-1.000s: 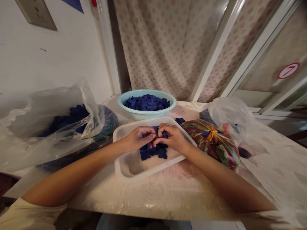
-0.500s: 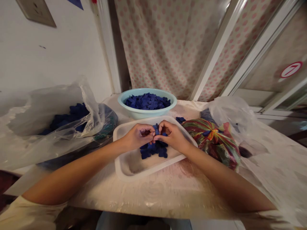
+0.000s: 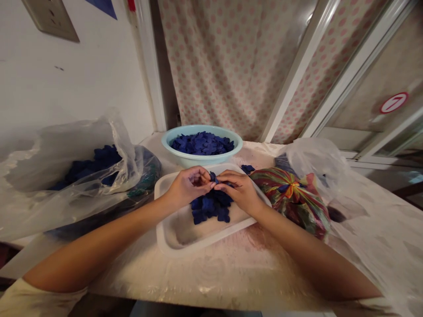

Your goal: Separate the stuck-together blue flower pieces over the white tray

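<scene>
Over a white tray (image 3: 172, 252) my left hand (image 3: 193, 187) and my right hand (image 3: 239, 191) meet fingertip to fingertip. Both pinch a small dark blue petal piece (image 3: 213, 177) between thumbs and fingers. Under the hands, several more blue petal pieces (image 3: 209, 209) lie in a loose pile in the tray; the hands hide part of it. Behind the tray stands a light blue basin (image 3: 201, 157) heaped with the same sort of blue pieces.
An open clear plastic bag (image 3: 76, 127) with blue pieces lies at the left. To the right sit a knotted striped bag (image 3: 292, 198), a clear bag (image 3: 317, 158) and a loose blue piece (image 3: 247, 169). A curtain (image 3: 231, 66) hangs behind the table.
The fingers of my right hand have straightened and lie closer together over the piece. The view has tipped slightly, so the scene sits a little lower.
</scene>
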The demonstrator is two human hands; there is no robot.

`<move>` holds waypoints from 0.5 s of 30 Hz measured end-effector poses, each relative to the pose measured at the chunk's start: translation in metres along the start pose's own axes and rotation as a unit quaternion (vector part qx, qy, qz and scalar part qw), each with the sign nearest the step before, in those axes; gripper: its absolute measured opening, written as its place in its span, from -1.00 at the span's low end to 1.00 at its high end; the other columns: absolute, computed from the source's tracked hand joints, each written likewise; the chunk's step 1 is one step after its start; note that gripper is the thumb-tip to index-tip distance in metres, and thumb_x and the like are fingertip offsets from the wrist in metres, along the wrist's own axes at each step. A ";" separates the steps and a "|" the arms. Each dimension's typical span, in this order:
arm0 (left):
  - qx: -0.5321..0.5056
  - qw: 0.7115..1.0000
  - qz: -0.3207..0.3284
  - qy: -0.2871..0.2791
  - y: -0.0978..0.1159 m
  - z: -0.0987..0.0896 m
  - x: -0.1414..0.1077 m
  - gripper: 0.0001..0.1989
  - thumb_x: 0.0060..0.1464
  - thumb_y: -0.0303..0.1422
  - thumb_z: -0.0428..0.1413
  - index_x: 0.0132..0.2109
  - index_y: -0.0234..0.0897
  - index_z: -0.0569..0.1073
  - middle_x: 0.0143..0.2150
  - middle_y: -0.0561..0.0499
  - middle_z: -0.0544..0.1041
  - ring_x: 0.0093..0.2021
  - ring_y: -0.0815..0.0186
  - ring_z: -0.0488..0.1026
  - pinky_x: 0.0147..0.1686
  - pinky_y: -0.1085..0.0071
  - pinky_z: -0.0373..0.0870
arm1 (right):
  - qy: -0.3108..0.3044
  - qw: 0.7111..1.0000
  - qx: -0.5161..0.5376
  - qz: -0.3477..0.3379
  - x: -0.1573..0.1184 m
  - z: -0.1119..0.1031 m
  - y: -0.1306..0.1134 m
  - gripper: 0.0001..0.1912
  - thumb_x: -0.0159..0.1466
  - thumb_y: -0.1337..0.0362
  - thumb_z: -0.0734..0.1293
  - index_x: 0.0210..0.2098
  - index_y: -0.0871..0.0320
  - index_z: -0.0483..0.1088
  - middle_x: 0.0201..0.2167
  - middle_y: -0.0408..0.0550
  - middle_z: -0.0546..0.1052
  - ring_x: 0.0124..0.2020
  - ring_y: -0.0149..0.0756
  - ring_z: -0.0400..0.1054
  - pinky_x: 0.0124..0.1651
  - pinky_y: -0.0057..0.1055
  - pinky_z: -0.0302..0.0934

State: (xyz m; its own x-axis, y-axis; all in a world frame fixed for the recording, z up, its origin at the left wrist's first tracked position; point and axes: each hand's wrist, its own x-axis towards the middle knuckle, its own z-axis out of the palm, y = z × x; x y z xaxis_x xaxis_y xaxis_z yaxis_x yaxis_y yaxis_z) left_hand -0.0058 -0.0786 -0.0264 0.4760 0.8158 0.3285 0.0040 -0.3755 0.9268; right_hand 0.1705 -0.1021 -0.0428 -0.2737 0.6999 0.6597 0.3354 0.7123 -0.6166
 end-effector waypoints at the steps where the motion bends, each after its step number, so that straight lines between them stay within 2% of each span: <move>1: -0.013 1.000 0.000 0.002 0.000 0.000 0.000 -0.72 -0.21 -0.40 0.22 -0.28 -0.33 0.35 -0.56 0.15 0.38 -0.55 0.52 0.31 -0.51 0.59 0.30 | 0.004 1.000 0.009 0.004 0.000 0.000 0.000 -0.91 0.15 0.28 0.35 -0.35 0.13 0.49 -0.41 -0.08 0.50 -0.37 -0.36 0.37 -0.26 -0.40 0.26; 3: -0.026 1.000 -0.003 -0.008 0.000 -0.001 0.001 -0.58 -0.22 -0.42 0.22 -0.15 -0.31 0.31 -0.55 0.16 0.39 -0.53 0.50 0.34 -0.47 0.57 0.32 | 0.002 1.000 0.026 0.014 0.000 0.001 0.000 -0.93 0.15 0.29 0.35 -0.37 0.12 0.49 -0.40 -0.09 0.51 -0.37 -0.36 0.37 -0.25 -0.41 0.26; 4: -0.023 1.000 -0.003 -0.015 -0.001 -0.001 0.001 -0.59 -0.21 -0.42 0.22 -0.15 -0.32 0.31 -0.54 0.16 0.39 -0.53 0.50 0.34 -0.46 0.57 0.32 | -0.002 0.999 0.034 0.020 0.000 0.001 0.000 -0.93 0.15 0.30 0.35 -0.36 0.11 0.49 -0.40 -0.09 0.51 -0.36 -0.37 0.37 -0.25 -0.41 0.26; 8: 0.008 1.000 0.016 -0.008 -0.004 -0.001 0.001 -0.79 -0.17 -0.39 0.19 -0.33 -0.35 0.36 -0.53 0.13 0.38 -0.53 0.53 0.31 -0.49 0.60 0.28 | -0.014 0.998 0.052 0.029 -0.001 0.002 0.002 -0.92 0.15 0.32 0.34 -0.35 0.12 0.49 -0.40 -0.10 0.50 -0.36 -0.38 0.37 -0.26 -0.43 0.25; 11: 0.009 0.999 0.028 0.014 -0.004 0.000 0.001 -0.81 -0.17 -0.38 0.20 -0.39 -0.34 0.35 -0.54 0.14 0.37 -0.55 0.54 0.29 -0.52 0.60 0.26 | -0.015 0.998 0.047 0.031 -0.001 0.002 0.001 -0.91 0.17 0.32 0.33 -0.34 0.13 0.49 -0.40 -0.09 0.49 -0.36 -0.39 0.36 -0.26 -0.44 0.24; 15: -0.027 0.999 0.011 0.019 -0.002 0.002 0.000 -0.81 -0.12 -0.34 0.18 -0.46 -0.34 0.32 -0.59 0.15 0.35 -0.59 0.53 0.28 -0.58 0.59 0.26 | -0.001 0.998 0.042 0.036 0.001 0.001 -0.004 -0.90 0.19 0.32 0.30 -0.38 0.15 0.48 -0.45 -0.10 0.47 -0.41 -0.40 0.33 -0.29 -0.44 0.24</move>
State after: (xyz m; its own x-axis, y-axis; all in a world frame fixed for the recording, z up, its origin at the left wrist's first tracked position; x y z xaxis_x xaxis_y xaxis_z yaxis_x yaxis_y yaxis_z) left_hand -0.0042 -0.0789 -0.0288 0.4410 0.8246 0.3544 -0.0535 -0.3700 0.9275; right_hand 0.1681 -0.1045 -0.0400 -0.2527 0.7494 0.6120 0.2766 0.6621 -0.6965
